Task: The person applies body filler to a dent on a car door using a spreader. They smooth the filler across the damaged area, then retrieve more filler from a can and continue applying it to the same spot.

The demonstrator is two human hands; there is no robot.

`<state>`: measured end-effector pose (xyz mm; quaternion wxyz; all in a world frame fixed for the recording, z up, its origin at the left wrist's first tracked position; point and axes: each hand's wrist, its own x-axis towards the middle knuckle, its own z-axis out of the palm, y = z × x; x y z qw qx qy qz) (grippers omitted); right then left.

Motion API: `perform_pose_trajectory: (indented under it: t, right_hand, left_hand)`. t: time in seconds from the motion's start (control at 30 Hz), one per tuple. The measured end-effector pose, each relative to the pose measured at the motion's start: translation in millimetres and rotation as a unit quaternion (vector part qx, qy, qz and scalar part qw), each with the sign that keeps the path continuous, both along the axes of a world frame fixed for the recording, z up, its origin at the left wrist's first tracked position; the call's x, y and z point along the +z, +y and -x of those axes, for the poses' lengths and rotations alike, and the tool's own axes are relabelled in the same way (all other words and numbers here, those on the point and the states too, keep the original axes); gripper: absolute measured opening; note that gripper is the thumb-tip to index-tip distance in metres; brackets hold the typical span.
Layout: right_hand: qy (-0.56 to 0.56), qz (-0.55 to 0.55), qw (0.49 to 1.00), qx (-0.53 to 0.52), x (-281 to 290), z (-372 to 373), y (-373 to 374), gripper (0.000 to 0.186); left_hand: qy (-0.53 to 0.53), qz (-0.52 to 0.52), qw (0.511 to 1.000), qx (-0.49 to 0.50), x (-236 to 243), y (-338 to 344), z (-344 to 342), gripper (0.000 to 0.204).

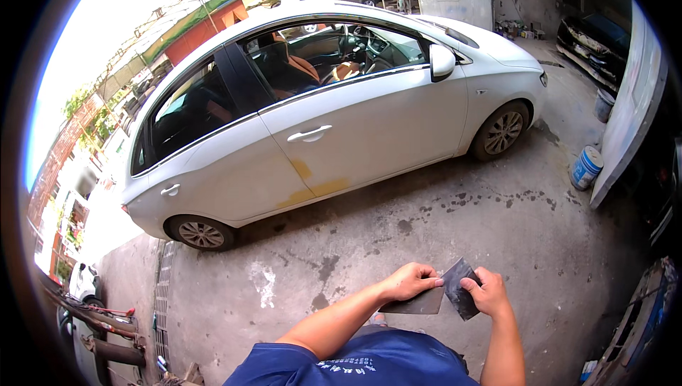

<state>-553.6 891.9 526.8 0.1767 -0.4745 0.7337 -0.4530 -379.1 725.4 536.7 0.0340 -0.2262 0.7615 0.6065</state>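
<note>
At the bottom centre, my left hand (414,281) grips a thin dark flat plate (410,306), which hangs below the fingers. To its right my right hand (485,291) pinches a second dark, rectangular flat piece (458,276) with pale smudges, held at a tilt close beside the first. In front of me stands a white sedan (376,120) with its side windows down or dark, and yellowish patches (325,188) on the lower part of its doors.
A drain grate (163,294) runs along the stained concrete floor at left, near metal equipment (110,350). At right are a blue-white bucket (585,168), a leaning pale panel (632,102) and a dark car part (593,41). Metal clutter (639,322) lies at lower right.
</note>
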Motion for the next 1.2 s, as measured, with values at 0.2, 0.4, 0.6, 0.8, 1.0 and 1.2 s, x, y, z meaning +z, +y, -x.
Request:
perform_pose_trajectory:
  t: [0.2, 0.4, 0.6, 0.8, 1.0, 1.2]
  right_hand:
    - [-0.018, 0.013, 0.998, -0.059, 14, 14, -9, 0.048]
    - [-0.016, -0.064, 0.998, 0.02, -8, -4, -43, 0.043]
    - [0.025, -0.132, 0.988, 0.074, -24, -2, -70, 0.031]
    - [-0.002, -0.116, 0.993, -0.014, -26, 16, -91, 0.034]
    - [-0.006, -0.093, 0.983, -0.159, -35, 45, -93, 0.045]
    - [-0.269, 0.056, 0.956, -0.098, -35, 72, -71, 0.024]
  left_hand:
    - [-0.034, -0.009, 0.999, 0.032, -9, -3, -6, 0.037]
    - [0.096, -0.052, 0.984, 0.14, -31, -15, -5, 0.028]
    - [0.044, -0.085, 0.994, 0.057, -48, -55, 12, 0.029]
    - [0.045, -0.1, 0.993, 0.039, -60, -86, 40, 0.031]
    - [0.066, -0.082, 0.994, 0.012, -78, -107, 65, 0.033]
    - [0.017, -0.236, 0.96, 0.152, -85, -95, 84, 0.057]
